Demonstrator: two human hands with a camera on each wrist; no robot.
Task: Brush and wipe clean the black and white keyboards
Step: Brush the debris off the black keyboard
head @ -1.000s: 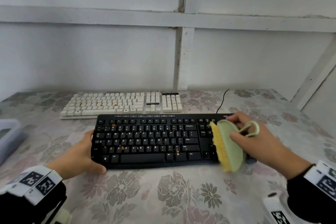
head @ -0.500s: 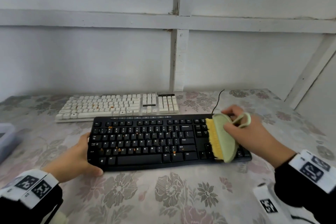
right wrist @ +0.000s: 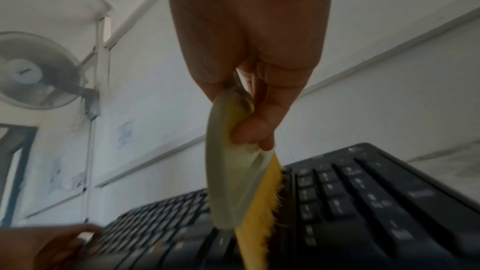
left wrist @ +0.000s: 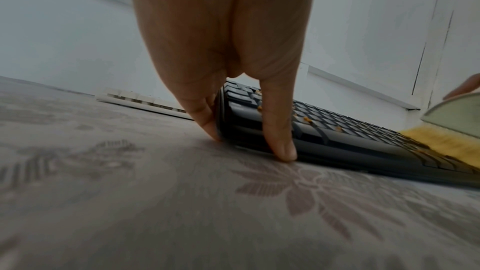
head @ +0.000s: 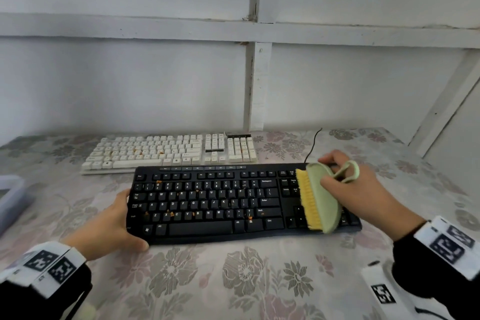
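Observation:
A black keyboard (head: 220, 202) lies across the floral tablecloth with orange crumbs scattered over its letter keys. Behind it lies a white keyboard (head: 166, 150), also flecked with crumbs. My left hand (head: 111, 226) grips the black keyboard's left end, thumb along the front edge and fingers down its side (left wrist: 207, 118). My right hand (head: 358, 192) holds a pale green brush (head: 324, 197) with yellow bristles (right wrist: 262, 213), which stand on the keys near the arrow and navigation block. The brush's loop handle sticks out past my knuckles.
A translucent plastic box (head: 10, 197) sits at the table's left edge. A black cable (head: 313, 145) runs from the black keyboard toward the white wall. The table (head: 233, 280) carries a floral cloth. A wall fan (right wrist: 39, 71) shows in the right wrist view.
The brush has slid a little to the left over the right end of the black keyboard. My left hand has kept its hold on the left end.

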